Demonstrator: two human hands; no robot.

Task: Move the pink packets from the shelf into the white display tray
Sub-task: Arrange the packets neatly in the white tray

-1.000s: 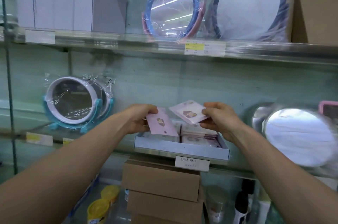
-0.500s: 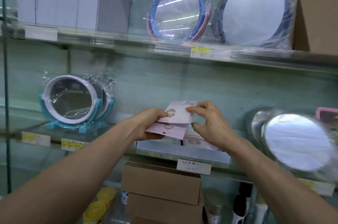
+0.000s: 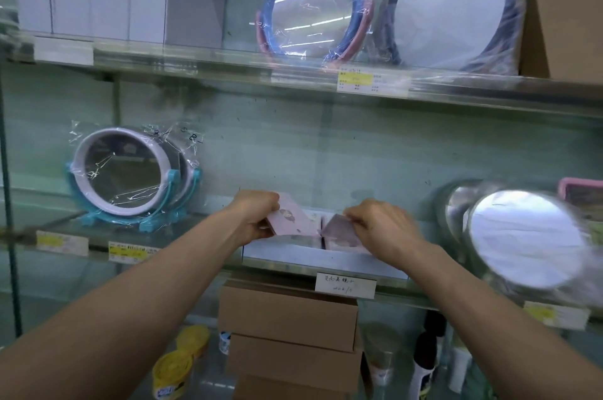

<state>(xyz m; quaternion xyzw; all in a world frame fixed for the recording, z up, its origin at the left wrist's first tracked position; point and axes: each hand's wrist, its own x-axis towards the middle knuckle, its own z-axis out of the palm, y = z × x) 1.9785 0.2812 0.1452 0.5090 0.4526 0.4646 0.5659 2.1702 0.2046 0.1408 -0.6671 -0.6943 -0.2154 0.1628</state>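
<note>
The white display tray [image 3: 293,258] sits at the front of the glass middle shelf, between my two hands. My left hand [image 3: 253,215] grips a small stack of pink packets [image 3: 292,220] tilted over the tray's left half. My right hand [image 3: 380,225] pinches another pink packet [image 3: 339,230] and holds it low over the tray's right half. More pink packets lie inside the tray, mostly hidden by my hands and the tray's front wall.
Wrapped round mirrors stand left [image 3: 122,176] and right [image 3: 525,239] of the tray, and more on the upper shelf [image 3: 313,4]. A handwritten label [image 3: 345,284] hangs below the tray. Stacked cardboard boxes [image 3: 288,318] and bottles sit underneath.
Both hands have dropped from above the tray to its rim. The packets that were together between the hands are now split, the left stack over the left half, the right packet over the right.
</note>
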